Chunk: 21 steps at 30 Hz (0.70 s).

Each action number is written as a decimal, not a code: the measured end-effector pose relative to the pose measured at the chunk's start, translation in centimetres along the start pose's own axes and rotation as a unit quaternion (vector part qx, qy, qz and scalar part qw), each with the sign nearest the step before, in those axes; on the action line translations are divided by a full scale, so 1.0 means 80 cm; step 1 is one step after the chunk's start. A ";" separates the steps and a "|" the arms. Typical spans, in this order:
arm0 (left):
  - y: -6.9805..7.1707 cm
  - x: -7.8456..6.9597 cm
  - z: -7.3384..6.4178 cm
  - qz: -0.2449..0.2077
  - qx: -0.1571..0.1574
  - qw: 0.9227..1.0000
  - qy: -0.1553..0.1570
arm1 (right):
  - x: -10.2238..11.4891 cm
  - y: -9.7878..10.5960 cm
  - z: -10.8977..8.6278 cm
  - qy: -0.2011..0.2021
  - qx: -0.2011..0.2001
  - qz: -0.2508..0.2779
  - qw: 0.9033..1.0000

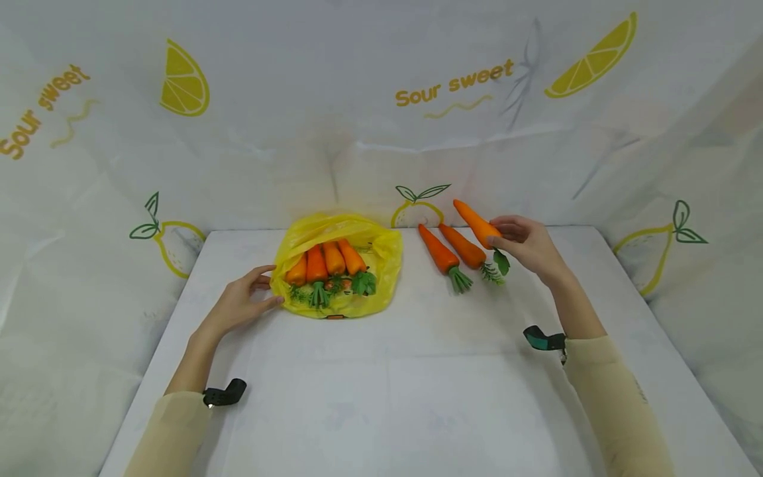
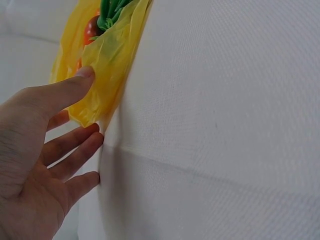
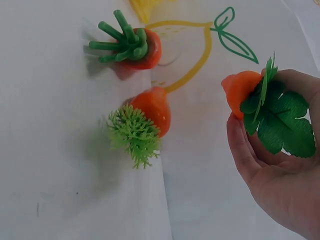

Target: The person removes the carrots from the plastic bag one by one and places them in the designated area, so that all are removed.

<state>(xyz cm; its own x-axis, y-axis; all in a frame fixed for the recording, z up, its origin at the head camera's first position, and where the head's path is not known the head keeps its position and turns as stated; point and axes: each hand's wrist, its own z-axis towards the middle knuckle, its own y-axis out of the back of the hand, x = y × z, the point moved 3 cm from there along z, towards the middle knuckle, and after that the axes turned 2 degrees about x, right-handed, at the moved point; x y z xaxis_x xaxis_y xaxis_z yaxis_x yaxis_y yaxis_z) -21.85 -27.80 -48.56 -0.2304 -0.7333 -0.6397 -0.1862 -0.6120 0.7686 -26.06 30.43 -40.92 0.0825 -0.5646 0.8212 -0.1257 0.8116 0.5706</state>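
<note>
A yellow plastic bag [image 1: 387, 278] lies on the left part of the table with its mouth toward me. Several orange toy carrots [image 1: 334, 258] with green tops sit inside. At the bag's left edge my left hand [image 1: 241, 301] holds it, thumb on one face and index finger partly hidden behind. My right hand [image 1: 524, 245] pinches a carrot [image 1: 477, 224] with broad green leaves [image 3: 285, 120], raised above the table. Just left of that hand lie a carrot with a feathery top [image 1: 463, 246] and another with a stubby green stem [image 1: 438, 250].
The white-covered table [image 1: 381, 397] meets a white sheet [image 1: 334, 152] printed with lemons and lettering along its back edge. Black wrist mounts [image 1: 225, 393] sit at the cuffs of both sleeves.
</note>
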 end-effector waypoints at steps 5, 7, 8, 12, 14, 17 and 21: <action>0.001 -0.002 0.001 0.000 0.001 1.000 0.001 | -0.018 0.004 0.001 -0.020 0.003 -0.005 1.000; 0.001 -0.002 0.001 0.001 0.002 1.000 0.004 | -0.024 0.005 0.002 -0.028 0.007 -0.006 1.000; 0.001 -0.002 0.001 0.001 0.002 1.000 0.004 | -0.027 0.005 0.003 -0.033 0.009 -0.006 0.999; 0.001 -0.002 0.000 0.001 0.002 1.000 0.008 | -0.040 0.006 0.005 -0.049 0.014 0.001 0.999; 0.002 -0.003 0.000 0.000 0.002 1.000 0.009 | -0.046 0.007 0.006 -0.057 0.012 0.005 0.998; 0.001 -0.004 0.000 -0.002 0.003 1.000 0.010 | -0.055 0.007 0.008 -0.065 0.016 0.007 0.998; 0.001 -0.004 0.001 -0.002 0.005 1.000 0.009 | -0.063 0.006 0.008 -0.076 0.021 0.009 0.997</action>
<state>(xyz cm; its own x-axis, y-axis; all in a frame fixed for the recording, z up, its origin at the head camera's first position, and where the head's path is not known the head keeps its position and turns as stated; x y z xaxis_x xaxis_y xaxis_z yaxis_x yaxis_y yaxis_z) -21.85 -27.62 -48.31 -0.2123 -0.7360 -0.6429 -0.1965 -0.6123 0.7658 -27.19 33.59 -44.75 -0.0701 -0.5686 0.8196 -0.1670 0.8167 0.5524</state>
